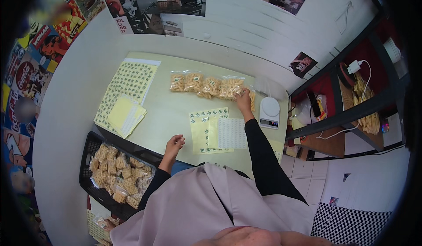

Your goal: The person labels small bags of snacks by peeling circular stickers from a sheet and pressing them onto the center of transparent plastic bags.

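On the pale table (165,111) a row of clear plastic bags of puffed snacks (211,86) lies near the back edge, several bearing round green-printed stickers. My right hand (243,98) is on a bag near the right end of the row; its fingertips touch the plastic, and whether they grip is unclear. Sheets of stickers (199,132), some with a green print, lie in front of me, with a sheet of small white labels (231,133) on top. My left hand (175,145) hovers over the table's front edge, fingers loosely bent, holding nothing.
A black plastic crate (86,167) full of bagged snacks stands at the lower left. Stacked sticker sheets (132,78) cover the table's left end. A white digital scale (269,111) stands at the right, beside a metal-framed shelf (329,122). Another person's hand (108,225) shows at bottom left.
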The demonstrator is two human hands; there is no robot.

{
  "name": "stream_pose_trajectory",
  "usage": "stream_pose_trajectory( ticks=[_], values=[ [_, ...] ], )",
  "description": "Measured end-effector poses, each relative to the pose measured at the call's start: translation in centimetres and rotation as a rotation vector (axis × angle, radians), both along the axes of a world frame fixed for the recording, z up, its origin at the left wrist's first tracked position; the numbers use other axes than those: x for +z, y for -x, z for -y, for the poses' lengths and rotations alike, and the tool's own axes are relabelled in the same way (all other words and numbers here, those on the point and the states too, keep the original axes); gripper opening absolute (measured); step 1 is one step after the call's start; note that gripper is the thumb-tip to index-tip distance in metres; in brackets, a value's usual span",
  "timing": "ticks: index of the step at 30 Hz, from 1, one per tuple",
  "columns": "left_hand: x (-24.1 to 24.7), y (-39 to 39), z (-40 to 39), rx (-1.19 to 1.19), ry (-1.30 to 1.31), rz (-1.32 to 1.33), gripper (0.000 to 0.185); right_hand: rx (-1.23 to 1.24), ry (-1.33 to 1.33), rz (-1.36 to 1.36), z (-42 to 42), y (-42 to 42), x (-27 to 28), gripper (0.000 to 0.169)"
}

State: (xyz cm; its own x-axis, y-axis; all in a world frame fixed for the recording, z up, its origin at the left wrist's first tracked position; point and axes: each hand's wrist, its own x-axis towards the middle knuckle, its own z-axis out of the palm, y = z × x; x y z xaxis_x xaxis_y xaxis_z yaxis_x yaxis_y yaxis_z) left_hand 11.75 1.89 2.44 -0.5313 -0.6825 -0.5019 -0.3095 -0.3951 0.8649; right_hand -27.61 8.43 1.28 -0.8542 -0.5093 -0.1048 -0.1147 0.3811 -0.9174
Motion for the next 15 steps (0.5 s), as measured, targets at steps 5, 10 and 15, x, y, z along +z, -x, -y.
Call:
stream_pose_trajectory(
  ticks=[5,10,15],
  values=[
    [-1.7,-3.8,-0.1,0.152,-0.026,-0.016,0.034,-0.092,-0.344,-0.461,-0.8,-0.6,0.2,0.055],
    [-3.1,-6.6,-0.2,0.236,-0.03,0.001,0.033,-0.106,-0.319,-0.483,-4.7,-2.8,0.0,0.045],
    [-3.4,-8.0,0.7,0.265,-0.007,0.043,0.034,-0.034,-0.218,-0.323,-10.1,-5.4,-2.5,0.036]
  ],
)
